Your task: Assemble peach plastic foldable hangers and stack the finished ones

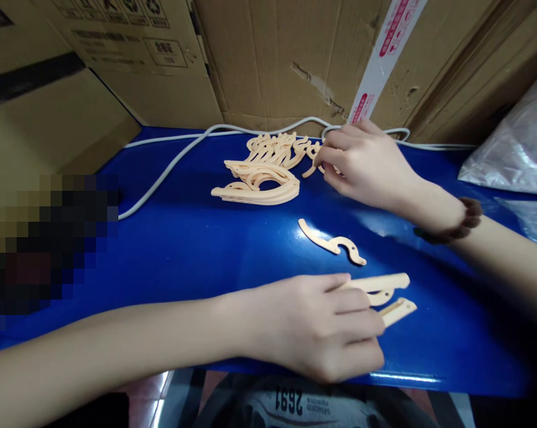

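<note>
My left hand (322, 327) is closed over beige plastic folding-hanger parts (379, 282) near the table's front edge; their ends stick out to the right past my fingers. At the back, my right hand (361, 157) has its fingers curled down onto small beige hanger hooks (311, 160), its fingertips partly hidden. Left of it lies a row of more hanger hooks (277, 148). In front of that row is a stack of curved hanger arms (261, 187). One loose S-shaped hanger hook (333, 242) lies between my two hands.
The blue tabletop (183, 249) carries everything. A white cable (170, 163) runs along its back and left. Cardboard boxes (272, 65) stand behind and at the left. On the right is a clear plastic bag (513, 142). The area at far left is pixelated.
</note>
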Demonstrator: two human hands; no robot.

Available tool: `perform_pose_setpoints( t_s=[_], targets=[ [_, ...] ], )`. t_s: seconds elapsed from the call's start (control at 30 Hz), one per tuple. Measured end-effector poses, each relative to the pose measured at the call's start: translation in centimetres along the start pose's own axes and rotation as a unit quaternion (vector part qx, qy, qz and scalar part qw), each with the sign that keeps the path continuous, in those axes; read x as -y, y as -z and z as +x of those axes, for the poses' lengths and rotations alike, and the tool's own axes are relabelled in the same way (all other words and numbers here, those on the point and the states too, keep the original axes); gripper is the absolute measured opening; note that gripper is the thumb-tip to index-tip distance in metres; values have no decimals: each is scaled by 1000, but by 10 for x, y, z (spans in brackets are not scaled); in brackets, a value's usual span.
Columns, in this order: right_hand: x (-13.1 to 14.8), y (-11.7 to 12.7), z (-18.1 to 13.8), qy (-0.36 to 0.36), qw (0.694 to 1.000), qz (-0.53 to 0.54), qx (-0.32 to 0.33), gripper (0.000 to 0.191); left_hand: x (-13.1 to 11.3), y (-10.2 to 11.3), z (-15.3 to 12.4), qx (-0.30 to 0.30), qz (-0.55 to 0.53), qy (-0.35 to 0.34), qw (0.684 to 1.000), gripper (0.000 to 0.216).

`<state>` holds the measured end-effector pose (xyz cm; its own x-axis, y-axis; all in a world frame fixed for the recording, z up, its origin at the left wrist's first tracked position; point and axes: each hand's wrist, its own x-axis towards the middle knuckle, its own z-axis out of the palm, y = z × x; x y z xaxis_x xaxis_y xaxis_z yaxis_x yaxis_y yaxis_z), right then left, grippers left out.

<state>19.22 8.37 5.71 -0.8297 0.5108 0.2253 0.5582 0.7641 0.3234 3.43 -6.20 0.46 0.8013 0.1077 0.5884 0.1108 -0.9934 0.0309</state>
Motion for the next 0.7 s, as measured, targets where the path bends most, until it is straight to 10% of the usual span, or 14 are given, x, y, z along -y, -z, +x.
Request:
perform_pose_setpoints(
  t_s=[0.33, 0.7],
  targets=[
    [31, 18, -48, 52, 971, 189, 138, 11, 2, 4, 1, 11, 15, 1, 1000, 24],
    [-6, 7, -110, -192, 953, 196, 131, 20, 53, 16, -20, 95, -32, 193, 976, 30]
  ],
)
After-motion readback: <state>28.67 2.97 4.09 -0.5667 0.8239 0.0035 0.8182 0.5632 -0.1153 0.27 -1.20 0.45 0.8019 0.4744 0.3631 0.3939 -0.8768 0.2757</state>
